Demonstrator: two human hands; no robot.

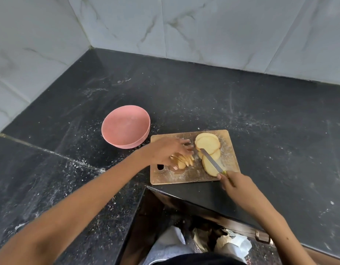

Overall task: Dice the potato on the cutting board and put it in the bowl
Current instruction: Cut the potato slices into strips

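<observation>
My left hand [166,150] curls over the cut potato strips [182,160] on the cutting board [192,175] to steady them, while my right hand [231,181] grips the knife [211,159] across the slices [207,143], bowl [125,127] waiting nearby

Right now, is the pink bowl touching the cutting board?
Apart. The head view shows a strip of dark counter between the pink bowl and the cutting board.
</observation>
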